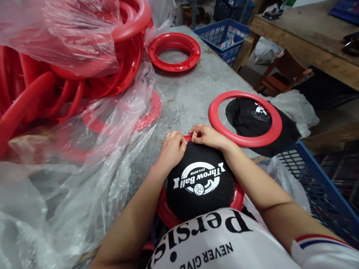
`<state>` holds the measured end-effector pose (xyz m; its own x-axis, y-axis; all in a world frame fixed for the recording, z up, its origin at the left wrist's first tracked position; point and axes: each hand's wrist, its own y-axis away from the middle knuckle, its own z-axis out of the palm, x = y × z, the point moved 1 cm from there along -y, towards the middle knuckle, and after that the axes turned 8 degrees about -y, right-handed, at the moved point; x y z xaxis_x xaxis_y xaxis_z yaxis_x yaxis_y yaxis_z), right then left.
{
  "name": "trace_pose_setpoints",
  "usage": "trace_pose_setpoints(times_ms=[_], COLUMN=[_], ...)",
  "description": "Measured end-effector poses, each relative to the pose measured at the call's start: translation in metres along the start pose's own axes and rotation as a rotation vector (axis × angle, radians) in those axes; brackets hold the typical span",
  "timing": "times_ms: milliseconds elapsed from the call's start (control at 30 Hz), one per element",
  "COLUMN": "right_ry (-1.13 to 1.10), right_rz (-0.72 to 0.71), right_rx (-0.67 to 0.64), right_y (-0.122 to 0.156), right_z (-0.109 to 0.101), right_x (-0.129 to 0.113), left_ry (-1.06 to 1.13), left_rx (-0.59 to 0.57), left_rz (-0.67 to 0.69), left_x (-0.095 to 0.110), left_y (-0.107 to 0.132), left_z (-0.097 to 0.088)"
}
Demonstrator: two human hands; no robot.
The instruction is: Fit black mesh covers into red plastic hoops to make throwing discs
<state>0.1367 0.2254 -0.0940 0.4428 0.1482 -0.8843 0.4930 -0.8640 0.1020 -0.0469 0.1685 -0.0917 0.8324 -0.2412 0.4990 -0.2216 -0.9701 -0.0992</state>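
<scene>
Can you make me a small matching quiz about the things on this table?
Things:
1 mesh disc
2 right ring
3 far basket
4 bag

States:
a blue, slotted walls
b clear, holds red rings
c pinched at its far edge by left hand and right hand
d lies on black cloth

Pairs: 1-c, 2-d, 3-a, 4-b

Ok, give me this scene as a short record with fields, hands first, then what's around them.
left hand: pinches mesh disc at its far edge
right hand: pinches the same edge, beside the left
ring: red, under the disc
second ring: red, flat on table, over black cloth
third ring: red, far end of table
bag: clear plastic, holds red rings, left
crate: blue, right
</scene>
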Motion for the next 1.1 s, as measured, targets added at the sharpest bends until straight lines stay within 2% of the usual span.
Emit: trace_pose_setpoints(times_ms=[433, 733, 900, 1000, 1100], right_ry=[0.068, 0.128, 0.036, 0.020, 0.093], right_rz=[0.010, 0.020, 0.030, -0.053, -0.206], right_rx=[0.051, 0.093, 0.153, 0.165, 0.089], right_y=[0.000, -0.002, -0.001, 0.001, 0.001], right_z=[0.005, 0.009, 0.006, 0.002, 0.005], right_x=[-0.005, -0.007, 0.002, -0.003, -0.015], left_ry=[0.030, 0.005, 0.157, 0.273, 0.279], left_rx=[-0.015, -0.043, -0.054, -0.051, -0.043], left_rz=[-0.081, -0.091, -0.055, -0.067, -0.054], left_x=[-0.005, -0.001, -0.009, -0.015, -0.018], left_y=[-0.002, -0.003, -0.002, 0.000, 0.002], left_z=[0.006, 0.002, -0.006, -0.008, -0.008])
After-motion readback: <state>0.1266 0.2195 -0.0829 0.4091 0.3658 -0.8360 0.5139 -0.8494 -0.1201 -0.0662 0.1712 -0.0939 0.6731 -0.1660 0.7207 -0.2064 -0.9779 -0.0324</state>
